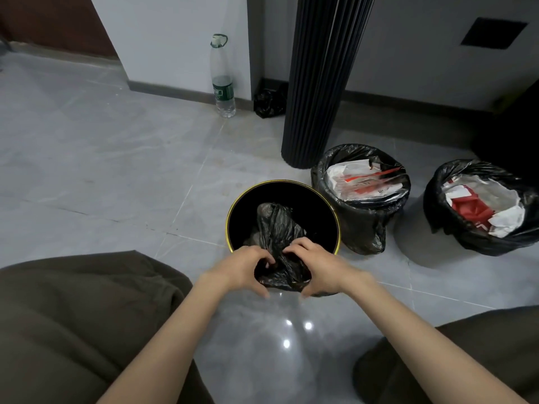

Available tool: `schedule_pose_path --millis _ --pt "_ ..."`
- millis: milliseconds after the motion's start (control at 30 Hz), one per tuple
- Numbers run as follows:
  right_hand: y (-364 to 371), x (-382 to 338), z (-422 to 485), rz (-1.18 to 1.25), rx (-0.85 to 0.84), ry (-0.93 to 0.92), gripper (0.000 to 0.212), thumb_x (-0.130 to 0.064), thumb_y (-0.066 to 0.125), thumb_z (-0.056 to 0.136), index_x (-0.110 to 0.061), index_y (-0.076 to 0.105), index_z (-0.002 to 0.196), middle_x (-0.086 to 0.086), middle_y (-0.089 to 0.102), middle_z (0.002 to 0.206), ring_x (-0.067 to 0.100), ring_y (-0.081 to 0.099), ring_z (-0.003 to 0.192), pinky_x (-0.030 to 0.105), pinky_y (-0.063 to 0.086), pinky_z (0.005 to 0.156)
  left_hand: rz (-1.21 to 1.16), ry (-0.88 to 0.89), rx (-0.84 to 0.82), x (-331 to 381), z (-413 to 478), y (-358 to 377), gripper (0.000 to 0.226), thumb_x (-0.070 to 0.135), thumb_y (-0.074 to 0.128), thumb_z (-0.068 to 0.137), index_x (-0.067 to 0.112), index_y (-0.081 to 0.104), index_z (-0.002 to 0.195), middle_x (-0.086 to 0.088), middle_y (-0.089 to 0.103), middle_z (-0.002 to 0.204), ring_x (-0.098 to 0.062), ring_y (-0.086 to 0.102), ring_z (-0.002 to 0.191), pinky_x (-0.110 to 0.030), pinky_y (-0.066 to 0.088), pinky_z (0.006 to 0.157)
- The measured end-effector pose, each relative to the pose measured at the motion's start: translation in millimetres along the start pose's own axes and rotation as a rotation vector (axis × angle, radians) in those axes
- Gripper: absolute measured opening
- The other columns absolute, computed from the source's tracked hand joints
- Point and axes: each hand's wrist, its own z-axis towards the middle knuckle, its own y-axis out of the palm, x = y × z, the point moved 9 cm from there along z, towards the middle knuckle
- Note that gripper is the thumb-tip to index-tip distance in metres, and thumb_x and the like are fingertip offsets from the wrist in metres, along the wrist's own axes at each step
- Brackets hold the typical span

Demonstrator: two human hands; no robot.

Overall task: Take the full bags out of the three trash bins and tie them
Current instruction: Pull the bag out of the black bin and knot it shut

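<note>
Three trash bins stand on the grey tiled floor (116, 170). The nearest, a black bin (230, 212) with a gold rim, has a crumpled black bag (277, 225) lying inside it. The left hand (245, 269) and right hand (319, 266) meet at its near edge, fingers (294, 247) curled into the bag's gathered plastic, gripping it from both sides. The middle bin (361, 225) and right bin (420, 228) keep black liners full of white and red paper. A bottle (223, 80), a small black bag (269, 103) and a ribbed column (318, 83) are near the wall.
</note>
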Motion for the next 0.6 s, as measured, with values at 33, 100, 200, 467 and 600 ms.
schedule_pose_path --millis 33,100,200,467,600 --pt "-2 -1 0 -0.042 0.050 -0.008 0.084 -0.029 0.083 0.065 -0.025 0.040 0.137 -0.007 0.033 0.137 0.013 0.043 0.121 0.028 0.042 0.097 0.017 0.013 0.033 0 0 0 0.058 0.031 0.084 0.062 0.018 0.063 0.115 0.002 0.064 0.109 -0.012 0.058 0.102 -0.021 0.043 0.089" --pt "-5 -3 -1 -0.019 0.086 -0.023 0.062 -0.026 0.081 0.070 -0.024 0.056 0.126 -0.005 0.049 0.125 0.014 0.053 0.111 0.028 0.046 0.092 -0.046 0.014 0.096 -3 -3 -3 0.039 0.023 0.082 0.066 0.017 0.071 0.103 0.001 0.070 0.101 -0.012 0.063 0.094 -0.017 0.045 0.082" --pt "-6 0 -2 0.156 0.083 -0.013 0.034 -0.026 0.080 0.073 -0.021 0.071 0.106 -0.004 0.070 0.100 0.007 0.062 0.092 0.020 0.047 0.084 -0.213 0.016 0.160 -5 -8 -8 0.020 0.016 0.080 0.070 0.015 0.076 0.090 0.003 0.073 0.088 0.003 0.061 0.074 -0.010 0.043 0.072" --pt "-20 -26 8 0.201 0.203 -0.053 0.082 -0.002 0.058 0.085 -0.048 0.022 0.143 -0.014 0.052 0.077 0.008 0.052 0.073 0.021 0.043 0.071 -0.372 -0.106 0.391 -19 -20 -19 0.008 0.011 0.076 0.075 0.014 0.074 0.082 0.017 0.062 0.068 0.007 0.058 0.063 -0.007 0.041 0.063" --pt "-9 -42 26 0.004 0.157 -0.085 0.093 0.002 0.048 0.083 -0.053 0.006 0.145 0.006 0.054 0.089 0.022 0.051 0.078 0.033 0.043 0.067 -0.423 -0.109 0.367 -26 -20 -10 0.009 0.013 0.079 0.072 0.015 0.074 0.080 0.019 0.062 0.067 0.012 0.058 0.065 -0.007 0.042 0.065"
